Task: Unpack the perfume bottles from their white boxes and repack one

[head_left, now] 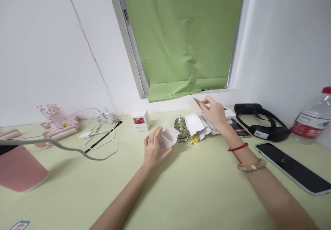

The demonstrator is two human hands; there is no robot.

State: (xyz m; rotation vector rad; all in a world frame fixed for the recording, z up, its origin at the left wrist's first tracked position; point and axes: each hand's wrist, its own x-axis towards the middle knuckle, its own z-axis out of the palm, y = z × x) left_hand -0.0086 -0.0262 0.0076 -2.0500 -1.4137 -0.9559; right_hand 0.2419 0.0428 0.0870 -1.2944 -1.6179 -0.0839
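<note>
Far left of the white box (141,121), a pink container (22,169) is cut off by the view's edge. Right of the box, the left hand (153,145) hides part of a carton (170,135) with print too small to read. Farther right of it, the right wrist (232,138) covers part of a dark flat thing (240,128), and the edge trims a red-capped bottle (309,123)

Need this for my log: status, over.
Left hand: holding open white box. Right hand: pinching thin pale sheet. Between them: glass perfume bottles.
</note>
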